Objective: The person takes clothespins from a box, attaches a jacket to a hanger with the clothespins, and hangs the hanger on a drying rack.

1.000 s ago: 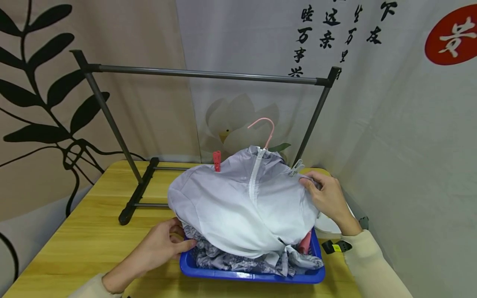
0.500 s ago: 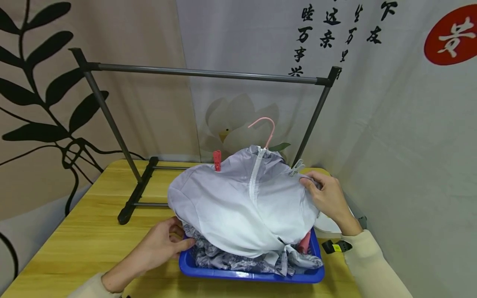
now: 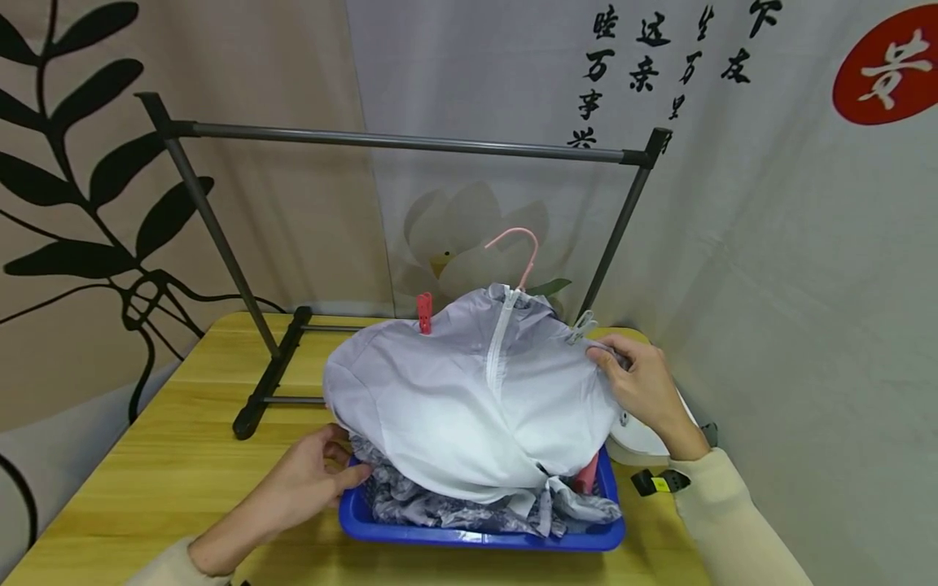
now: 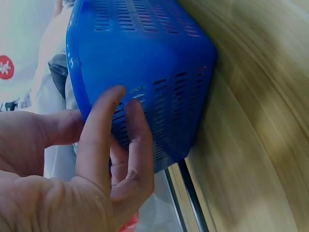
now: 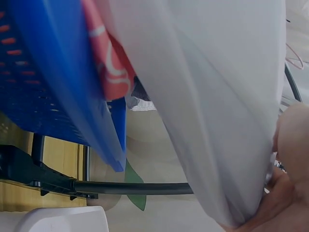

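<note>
A pale lilac-to-white zip jacket lies over a blue basket, a pink hanger inside it with the hook sticking up at the collar. One red clothespin is on its left shoulder; a pale clothespin is on the right one. My right hand pinches the jacket at the right shoulder end. With my left hand I hold the basket's left side. In the left wrist view, the thumb is at the rim and curled fingers lie against the slotted wall.
Grey patterned cloth and a pink cloth fill the basket. A dark grey drying rack stands behind on the wooden table. A white object sits right of the basket. Fabric backdrops hang close behind and at right.
The basket, with the left hand at its side, has shifted slightly to the left, and the jacket's lower part with it. The right hand has hardly moved.
</note>
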`<action>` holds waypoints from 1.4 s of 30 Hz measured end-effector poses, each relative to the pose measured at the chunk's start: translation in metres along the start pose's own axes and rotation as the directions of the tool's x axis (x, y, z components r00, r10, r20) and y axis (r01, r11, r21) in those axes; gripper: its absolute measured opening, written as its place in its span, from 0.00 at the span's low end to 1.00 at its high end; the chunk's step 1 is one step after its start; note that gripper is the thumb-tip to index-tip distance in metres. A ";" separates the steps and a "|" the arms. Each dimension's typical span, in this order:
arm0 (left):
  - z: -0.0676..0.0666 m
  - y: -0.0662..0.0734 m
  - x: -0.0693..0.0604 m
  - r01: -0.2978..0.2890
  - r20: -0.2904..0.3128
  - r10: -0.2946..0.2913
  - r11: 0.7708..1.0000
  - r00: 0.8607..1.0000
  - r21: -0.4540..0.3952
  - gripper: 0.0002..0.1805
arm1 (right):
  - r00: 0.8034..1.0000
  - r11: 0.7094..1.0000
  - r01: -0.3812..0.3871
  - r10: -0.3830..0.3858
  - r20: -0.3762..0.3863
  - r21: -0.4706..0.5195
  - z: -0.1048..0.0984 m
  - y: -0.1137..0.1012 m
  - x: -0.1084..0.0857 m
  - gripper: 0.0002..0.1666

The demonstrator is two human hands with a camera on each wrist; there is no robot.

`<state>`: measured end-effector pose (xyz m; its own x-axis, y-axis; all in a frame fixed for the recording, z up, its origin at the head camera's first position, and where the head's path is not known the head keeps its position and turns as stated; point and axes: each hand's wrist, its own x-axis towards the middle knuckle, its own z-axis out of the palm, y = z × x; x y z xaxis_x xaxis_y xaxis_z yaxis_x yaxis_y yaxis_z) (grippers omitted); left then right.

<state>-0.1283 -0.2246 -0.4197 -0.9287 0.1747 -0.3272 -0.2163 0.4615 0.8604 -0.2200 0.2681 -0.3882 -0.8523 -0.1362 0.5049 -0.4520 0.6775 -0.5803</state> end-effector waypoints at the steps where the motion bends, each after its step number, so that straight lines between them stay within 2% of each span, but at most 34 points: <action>1: -0.001 -0.001 0.000 0.001 0.000 -0.001 1.000 1.000 -0.002 0.36 | 1.000 1.000 0.001 -0.001 0.001 -0.001 0.000 0.000 0.000 0.05; 8: -0.007 -0.002 0.000 0.024 0.010 -0.024 1.000 1.000 -0.016 0.41 | 1.000 1.000 0.009 -0.009 -0.003 0.004 0.000 0.001 0.003 0.05; 13: -0.012 -0.004 -0.001 0.040 -0.009 -0.039 0.999 0.999 0.006 0.44 | 1.000 1.000 0.005 -0.005 -0.005 0.011 0.000 0.000 0.005 0.06; 22: -0.021 -0.009 -0.007 0.066 -0.024 -0.067 0.998 0.997 -0.006 0.45 | 1.000 1.000 -0.024 0.024 0.005 0.014 0.001 -0.002 0.004 0.06; 31: -0.037 -0.014 -0.010 0.071 -0.018 -0.071 0.997 0.997 -0.016 0.44 | 1.000 1.000 -0.020 0.020 -0.009 0.024 0.001 -0.002 0.003 0.06; 42: -0.057 -0.022 -0.011 0.124 -0.017 -0.124 0.992 0.992 0.038 0.42 | 0.999 0.999 -0.018 0.019 -0.025 0.046 0.001 -0.002 0.003 0.05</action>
<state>-0.1303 -0.2861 -0.4125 -0.8998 0.1012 -0.4244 -0.3186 0.5121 0.7976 -0.2214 0.2654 -0.3863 -0.8540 -0.1045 0.5096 -0.4479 0.6459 -0.6182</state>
